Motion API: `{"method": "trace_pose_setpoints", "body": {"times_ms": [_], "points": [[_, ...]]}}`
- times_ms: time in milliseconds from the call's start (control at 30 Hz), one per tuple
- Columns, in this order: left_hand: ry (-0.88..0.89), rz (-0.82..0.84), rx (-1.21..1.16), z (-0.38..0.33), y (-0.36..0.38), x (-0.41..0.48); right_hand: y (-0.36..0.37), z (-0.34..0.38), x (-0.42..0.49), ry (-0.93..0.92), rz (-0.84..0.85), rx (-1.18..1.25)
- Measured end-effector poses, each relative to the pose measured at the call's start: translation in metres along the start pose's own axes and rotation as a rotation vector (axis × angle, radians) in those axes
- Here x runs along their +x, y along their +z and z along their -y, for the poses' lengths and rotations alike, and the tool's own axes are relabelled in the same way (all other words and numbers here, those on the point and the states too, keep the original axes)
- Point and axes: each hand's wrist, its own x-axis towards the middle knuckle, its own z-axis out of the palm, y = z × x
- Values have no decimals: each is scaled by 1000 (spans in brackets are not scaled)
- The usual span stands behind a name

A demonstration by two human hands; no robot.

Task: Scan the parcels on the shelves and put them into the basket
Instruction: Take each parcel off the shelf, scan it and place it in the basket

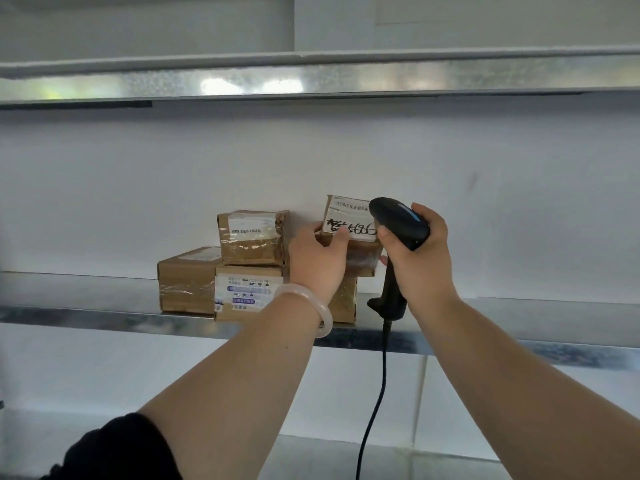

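You have one black handheld barcode scanner (pixel 399 220) and at least four brown cardboard parcels in front of you, all on one grey metal shelf (pixel 104 304) at hand height. Your right hand (pixel 420 261) is wrapped around the scanner's grip. Its handle runs nearly straight up and down below your fist, its head points left and slightly up, and one black cable (pixel 381 375) hangs from its base. Just left of the scanner head, your left hand (pixel 317 263) grips the small taped parcel with a white label (pixel 348 218), thumb on the label's lower edge. That parcel is tipped so the label faces you, its long side running left to right, with a barcode along the top and black handwriting below. Left of your left hand, one taped parcel (pixel 252 240) sits on a low parcel with a white and purple label (pixel 247 292), and one plain parcel (pixel 187 280) stands beside them. A brown piece right of your left wrist may be a fifth parcel; that cannot be told. One pale translucent bangle (pixel 313 311) circles your left wrist.
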Motion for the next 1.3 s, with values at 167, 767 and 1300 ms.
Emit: {"method": "trace_pose_setpoints", "body": {"times_ms": [167,767,1300], "points": [[-31,13,-87,-7,12,-23,-28,7,-16,0,-24,32],[0,100,-81,3,-18,-121,-64,23,-127,-73,59,-13],[-359,-58,-99,112,-236,-212,78,9,-320,137,340,-6]]}}
